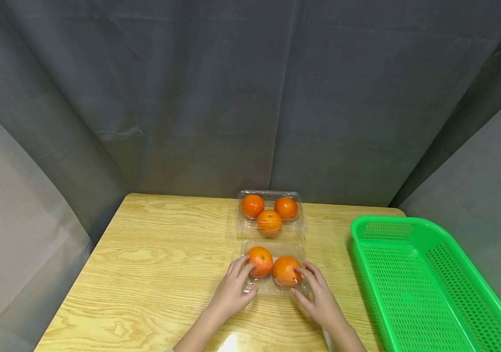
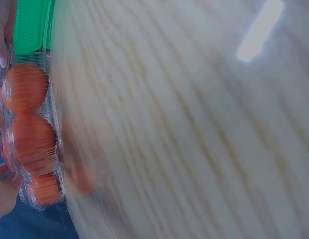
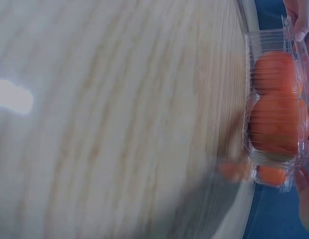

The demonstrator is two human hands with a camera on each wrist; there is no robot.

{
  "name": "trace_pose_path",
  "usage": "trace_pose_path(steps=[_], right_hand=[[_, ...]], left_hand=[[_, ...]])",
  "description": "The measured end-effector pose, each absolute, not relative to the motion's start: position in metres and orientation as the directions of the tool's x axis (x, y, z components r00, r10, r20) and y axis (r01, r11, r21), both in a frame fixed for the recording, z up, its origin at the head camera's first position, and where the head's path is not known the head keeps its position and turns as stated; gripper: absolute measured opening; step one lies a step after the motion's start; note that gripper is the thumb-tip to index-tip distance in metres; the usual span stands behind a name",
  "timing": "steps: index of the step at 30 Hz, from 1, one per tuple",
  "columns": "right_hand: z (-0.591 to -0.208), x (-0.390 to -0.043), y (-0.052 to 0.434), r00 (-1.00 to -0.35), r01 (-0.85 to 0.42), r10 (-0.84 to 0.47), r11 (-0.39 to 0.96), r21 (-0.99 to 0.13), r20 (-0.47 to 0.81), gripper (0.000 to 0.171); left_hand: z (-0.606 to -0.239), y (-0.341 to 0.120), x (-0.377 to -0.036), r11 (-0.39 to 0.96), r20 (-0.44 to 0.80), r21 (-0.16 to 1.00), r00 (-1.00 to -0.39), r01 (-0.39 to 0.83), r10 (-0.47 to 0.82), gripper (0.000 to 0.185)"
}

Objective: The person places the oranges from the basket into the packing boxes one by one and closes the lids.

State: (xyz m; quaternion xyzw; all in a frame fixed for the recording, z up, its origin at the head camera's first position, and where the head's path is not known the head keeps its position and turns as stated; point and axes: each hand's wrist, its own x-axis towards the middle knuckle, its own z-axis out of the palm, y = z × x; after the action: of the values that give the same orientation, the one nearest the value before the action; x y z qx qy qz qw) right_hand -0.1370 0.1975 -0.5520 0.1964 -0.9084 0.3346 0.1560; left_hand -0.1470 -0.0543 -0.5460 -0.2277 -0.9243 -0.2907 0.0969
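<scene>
A: Where is your left hand sitting?
B: It is gripping the left side of the near clear box — fingers curling against one orange inside it.
A: And your right hand?
B: It is holding the box's right side, fingers bent round the other orange.
A: Where is that box lying?
B: On the wooden desk, near the front edge — just behind it another clear box is holding three oranges. A green basket is resting at the desk's right end. Both wrist views are blurring.
</scene>
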Motion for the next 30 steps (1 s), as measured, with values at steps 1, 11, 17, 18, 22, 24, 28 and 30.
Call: trace_pose_path(steps=[1,11,17,18,22,24,28,30], right_hand=[[-0.553,-0.138,0.198,-0.873,-0.464,-0.254,0.699,-0.545,0.417,0.055],[-0.556,-0.152,0.201,-0.866,-0.477,-0.262,0.689,-0.546,0.426,0.053],[-0.555,-0.158,0.202,-0.873,-0.469,-0.26,0.677,-0.566,0.412,0.053],[-0.555,-0.159,0.202,-0.875,-0.467,-0.259,0.677,-0.569,0.41,0.053],[-0.554,-0.161,0.202,-0.881,-0.458,-0.259,0.678,-0.575,0.396,0.052],[-0.554,-0.162,0.201,-0.882,-0.456,-0.259,0.677,-0.578,0.393,0.052],[-0.553,-0.163,0.201,-0.88,-0.461,-0.262,0.672,-0.579,0.397,0.052],[-0.552,-0.164,0.201,-0.879,-0.463,-0.263,0.672,-0.578,0.398,0.052]], left_hand=[[-0.546,-0.054,-0.148,0.729,0.31,0.491,-0.878,0.476,0.364,0.052],[-0.547,-0.051,-0.157,0.728,0.299,0.504,-0.885,0.464,0.357,0.051],[-0.549,-0.051,-0.164,0.734,0.307,0.49,-0.881,0.471,0.36,0.052],[-0.549,-0.051,-0.164,0.734,0.306,0.489,-0.881,0.471,0.361,0.053],[-0.548,-0.052,-0.167,0.733,0.297,0.498,-0.885,0.464,0.358,0.054],[-0.548,-0.052,-0.168,0.733,0.293,0.501,-0.887,0.46,0.356,0.054],[-0.548,-0.052,-0.17,0.73,0.302,0.502,-0.884,0.465,0.356,0.054],[-0.548,-0.052,-0.17,0.728,0.305,0.503,-0.884,0.466,0.355,0.054]])
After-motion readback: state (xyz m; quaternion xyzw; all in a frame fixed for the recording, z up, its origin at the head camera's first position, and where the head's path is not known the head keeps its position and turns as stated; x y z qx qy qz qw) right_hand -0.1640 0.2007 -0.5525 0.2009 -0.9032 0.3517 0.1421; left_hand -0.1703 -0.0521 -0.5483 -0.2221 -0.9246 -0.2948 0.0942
